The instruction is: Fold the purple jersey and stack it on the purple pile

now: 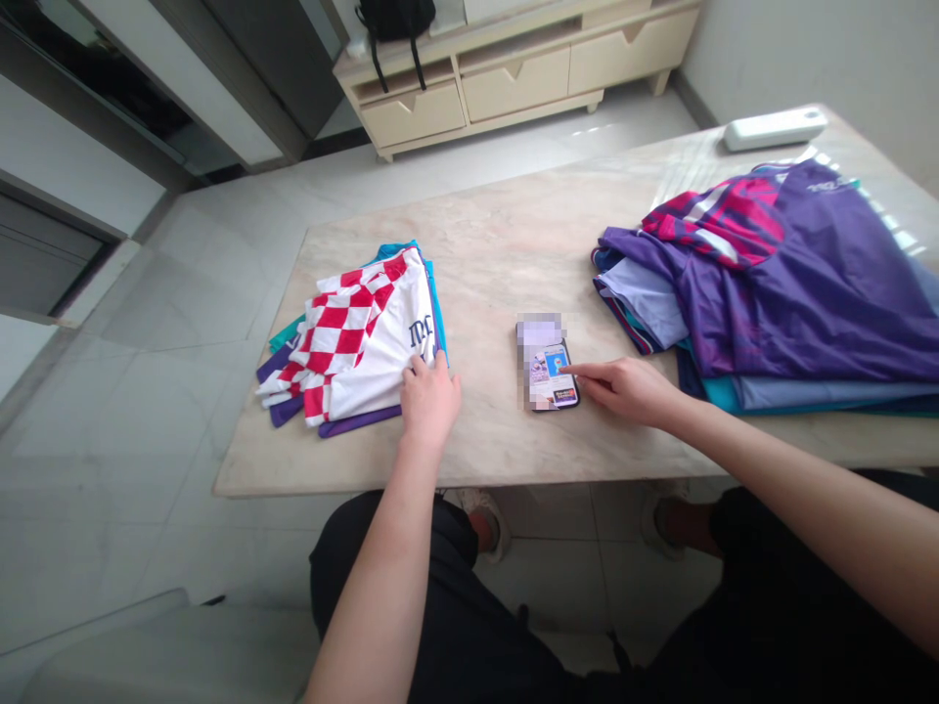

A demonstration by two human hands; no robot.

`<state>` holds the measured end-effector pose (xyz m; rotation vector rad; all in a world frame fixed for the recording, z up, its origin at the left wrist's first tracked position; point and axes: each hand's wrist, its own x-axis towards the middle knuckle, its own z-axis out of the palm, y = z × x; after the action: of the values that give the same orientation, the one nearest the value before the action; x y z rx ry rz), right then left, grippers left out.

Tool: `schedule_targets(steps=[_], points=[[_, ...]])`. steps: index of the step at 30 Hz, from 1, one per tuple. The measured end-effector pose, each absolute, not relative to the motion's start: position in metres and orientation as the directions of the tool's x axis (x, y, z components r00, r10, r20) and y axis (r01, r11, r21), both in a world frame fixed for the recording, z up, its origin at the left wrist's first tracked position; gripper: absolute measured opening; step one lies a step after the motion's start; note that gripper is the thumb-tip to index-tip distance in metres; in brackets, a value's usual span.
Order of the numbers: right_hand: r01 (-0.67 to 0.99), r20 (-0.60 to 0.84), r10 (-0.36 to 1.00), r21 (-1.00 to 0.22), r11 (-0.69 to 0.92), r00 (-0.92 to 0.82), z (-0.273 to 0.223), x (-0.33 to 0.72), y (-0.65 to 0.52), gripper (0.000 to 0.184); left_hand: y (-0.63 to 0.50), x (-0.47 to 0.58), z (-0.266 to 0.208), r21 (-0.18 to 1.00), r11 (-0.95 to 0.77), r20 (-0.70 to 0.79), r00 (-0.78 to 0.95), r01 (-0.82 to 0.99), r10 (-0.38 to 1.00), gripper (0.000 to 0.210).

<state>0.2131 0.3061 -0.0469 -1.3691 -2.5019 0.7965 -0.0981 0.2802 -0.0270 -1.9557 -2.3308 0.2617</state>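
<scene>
My left hand [431,396] rests with its fingers laid out on the right edge of a folded white jersey with red checks [367,332]. Teal and purple cloth shows from under that jersey. With the index finger stretched out, my right hand [623,387] touches the screen of a smartphone [549,367]. Its other fingers are partly curled and hold nothing. The phone lies flat on the table between the two piles, its screen lit and partly blurred. To the right is a larger pile topped by a purple jersey [814,284] with a pink patterned part.
Everything lies on a marble-patterned table [484,264]. A white oblong object [776,128] sits near its far right corner. Beyond stands a cream low cabinet [514,83] with a black backpack [396,18] on top. My knees are below the table's near edge.
</scene>
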Motion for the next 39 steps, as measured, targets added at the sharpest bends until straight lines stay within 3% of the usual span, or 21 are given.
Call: schedule_targets(steps=[22, 34, 39], points=[[0.709, 0.004, 0.855, -0.557, 0.432, -0.519, -0.0427, 0.2132, 0.3045, 0.042, 0.2789, -0.0950, -0.0262, -0.194, 0.172, -0.045, -0.184, 0.966, 0.982, 0.050], [0.601, 0.022, 0.788, -0.633, 0.487, -0.615, -0.0419, 0.2149, 0.3043, 0.038, 0.2791, -0.0942, -0.0256, -0.166, 0.180, -0.054, -0.191, 0.970, 0.980, 0.049], [0.648, 0.023, 0.813, -0.591, 0.481, -0.582, -0.0421, 0.2148, 0.3045, 0.038, 0.2786, -0.0937, -0.0247, -0.167, 0.178, -0.060, -0.190, 0.970, 0.980, 0.049]])
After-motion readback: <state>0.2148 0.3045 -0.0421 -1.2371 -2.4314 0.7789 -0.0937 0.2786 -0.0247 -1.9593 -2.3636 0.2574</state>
